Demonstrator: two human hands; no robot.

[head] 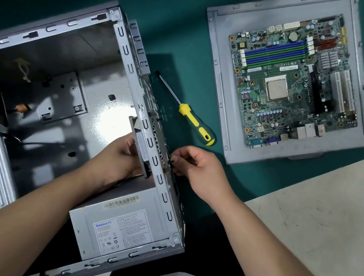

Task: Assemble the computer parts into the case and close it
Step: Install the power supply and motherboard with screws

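Yellow-handled screwdriver (194, 113) lies diagonally, tip toward case (127, 54).

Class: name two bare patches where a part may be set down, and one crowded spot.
Free: green mat between case and side panel; pale surface below that panel. Crowded: around the screwdriver and the right hand.

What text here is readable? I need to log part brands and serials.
Power supply label: blue brand word, roughly "Huntkey", blurred; the fine print is too small to read.
Barcode sticker on the power supply: digits blurred.
Motherboard: white stickers and printing too small to read.
Part held by the left hand: sticker unreadable.
Screwdriver: no text visible.
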